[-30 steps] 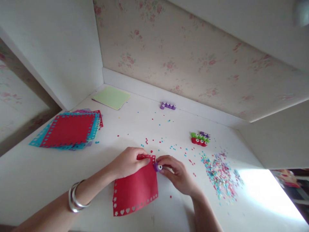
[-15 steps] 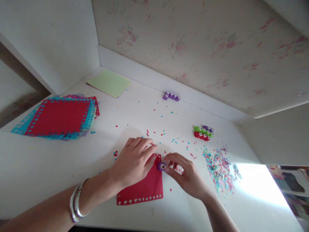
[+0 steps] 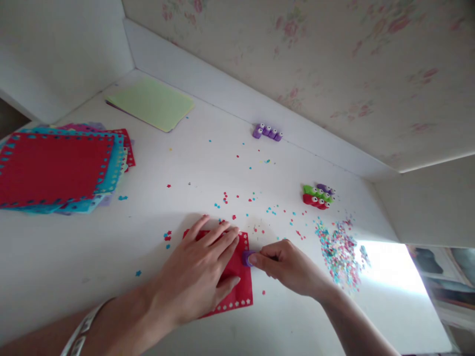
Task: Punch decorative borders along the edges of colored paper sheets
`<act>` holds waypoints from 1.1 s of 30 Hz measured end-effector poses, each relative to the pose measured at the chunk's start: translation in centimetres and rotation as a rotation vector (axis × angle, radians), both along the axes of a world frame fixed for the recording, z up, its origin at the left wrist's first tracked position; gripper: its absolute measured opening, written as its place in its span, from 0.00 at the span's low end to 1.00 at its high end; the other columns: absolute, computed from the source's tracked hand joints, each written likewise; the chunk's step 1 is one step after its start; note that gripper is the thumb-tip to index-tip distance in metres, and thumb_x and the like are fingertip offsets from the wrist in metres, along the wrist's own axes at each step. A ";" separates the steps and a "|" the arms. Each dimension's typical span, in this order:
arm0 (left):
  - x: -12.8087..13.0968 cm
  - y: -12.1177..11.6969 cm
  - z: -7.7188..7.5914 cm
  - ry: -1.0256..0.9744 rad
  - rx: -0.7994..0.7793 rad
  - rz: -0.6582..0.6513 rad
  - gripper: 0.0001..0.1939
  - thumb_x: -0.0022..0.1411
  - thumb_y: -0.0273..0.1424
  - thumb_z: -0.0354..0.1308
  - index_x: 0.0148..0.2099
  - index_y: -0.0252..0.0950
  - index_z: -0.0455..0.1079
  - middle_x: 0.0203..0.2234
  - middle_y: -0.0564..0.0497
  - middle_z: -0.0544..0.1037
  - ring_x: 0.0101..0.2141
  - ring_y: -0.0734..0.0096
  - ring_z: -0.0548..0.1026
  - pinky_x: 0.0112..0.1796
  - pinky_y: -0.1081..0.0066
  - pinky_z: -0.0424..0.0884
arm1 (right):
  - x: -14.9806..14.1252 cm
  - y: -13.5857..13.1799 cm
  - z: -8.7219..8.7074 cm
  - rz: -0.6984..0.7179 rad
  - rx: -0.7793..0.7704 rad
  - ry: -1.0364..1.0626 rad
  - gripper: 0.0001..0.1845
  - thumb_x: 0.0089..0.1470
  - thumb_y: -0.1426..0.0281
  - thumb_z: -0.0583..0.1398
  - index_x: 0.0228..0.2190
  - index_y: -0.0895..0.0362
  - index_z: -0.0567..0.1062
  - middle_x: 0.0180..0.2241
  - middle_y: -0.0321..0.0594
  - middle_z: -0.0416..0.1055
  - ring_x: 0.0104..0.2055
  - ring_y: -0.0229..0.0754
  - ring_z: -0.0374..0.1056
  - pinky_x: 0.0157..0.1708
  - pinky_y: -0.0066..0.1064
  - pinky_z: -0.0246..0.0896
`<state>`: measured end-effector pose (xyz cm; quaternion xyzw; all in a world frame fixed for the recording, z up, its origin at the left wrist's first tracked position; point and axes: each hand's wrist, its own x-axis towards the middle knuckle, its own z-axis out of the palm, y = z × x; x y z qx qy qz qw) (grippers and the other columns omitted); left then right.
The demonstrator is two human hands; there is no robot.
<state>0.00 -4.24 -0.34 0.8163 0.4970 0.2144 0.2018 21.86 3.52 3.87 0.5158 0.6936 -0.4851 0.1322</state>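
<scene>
A red sheet of paper (image 3: 242, 284) lies on the white table, with small punched shapes along its top, right and bottom edges. My left hand (image 3: 202, 269) rests flat on it, fingers spread, covering much of its left part. A purple craft punch (image 3: 247, 258) sits on the sheet's right edge. My right hand (image 3: 284, 264) grips this punch, with the thumb pressed on its top button and the other fingers curled. The punch's underside is hidden.
Punched coloured sheets (image 3: 55, 168) are stacked at the left, pale green paper (image 3: 152, 104) behind them. Purple punches (image 3: 267, 132) stand by the back wall; green, red and purple punches (image 3: 318, 196) sit at right. A confetti heap (image 3: 340, 252) lies beyond my right hand.
My right thumb has moved onto the punch's top and covers its button. My left hand has flattened and spread over the red paper. The whole view has shifted slightly.
</scene>
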 end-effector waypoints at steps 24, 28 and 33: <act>0.3 0.5 0.2 0.013 0.005 0.033 0.26 0.67 0.44 0.52 0.62 0.37 0.64 0.60 0.52 0.69 0.60 0.60 0.62 0.64 0.55 0.39 | -0.5 0.2 0.1 0.035 0.002 0.015 0.29 0.61 0.56 0.55 0.16 0.57 0.53 0.16 0.28 0.45 0.19 0.31 0.42 0.18 0.28 0.37; 0.8 0.1 -0.1 0.003 0.026 0.090 0.26 0.66 0.44 0.54 0.61 0.37 0.66 0.59 0.52 0.70 0.59 0.57 0.63 0.64 0.53 0.42 | -0.6 -0.2 0.1 0.027 0.040 0.021 0.28 0.62 0.58 0.54 0.15 0.57 0.54 0.16 0.29 0.47 0.19 0.31 0.43 0.18 0.28 0.38; 1.1 0.0 -0.6 0.010 0.073 0.102 0.26 0.64 0.44 0.56 0.60 0.37 0.67 0.58 0.51 0.71 0.58 0.55 0.65 0.63 0.54 0.45 | -0.7 -0.4 -0.1 0.026 0.048 0.035 0.28 0.63 0.58 0.53 0.16 0.57 0.53 0.16 0.29 0.47 0.20 0.32 0.45 0.20 0.28 0.41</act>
